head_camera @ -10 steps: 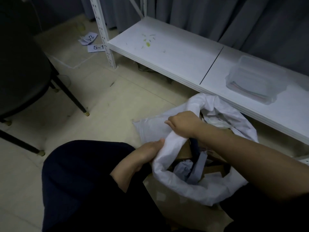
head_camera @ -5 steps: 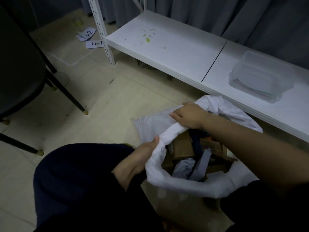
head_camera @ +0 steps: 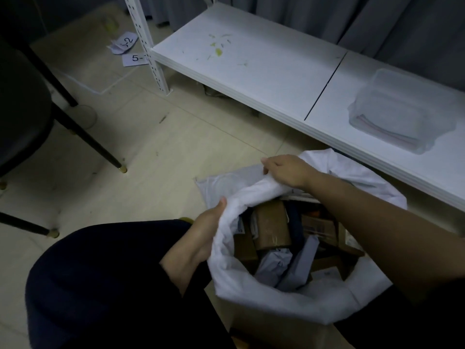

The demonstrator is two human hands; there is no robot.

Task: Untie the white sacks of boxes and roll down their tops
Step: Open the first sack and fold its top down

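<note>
1. two hands are on the white sack (head_camera: 289, 303), which sits on the floor against my knee, just in front of the white shelf (head_camera: 264, 71).
2. i see my left hand (head_camera: 208, 230) curled round the near-left rim, thumb on top of the fabric, likely to anchor that side.
3. my right hand (head_camera: 286, 171) pinches the bunched rim at the far side, fingers folded over the roll; i judge it is turning the top outward.
4. the mouth is already untied and gapes, so the brown boxes (head_camera: 273, 225) and grey parcels show inside.
5. the rolled cuff looks uneven, thicker between my hands.
</note>
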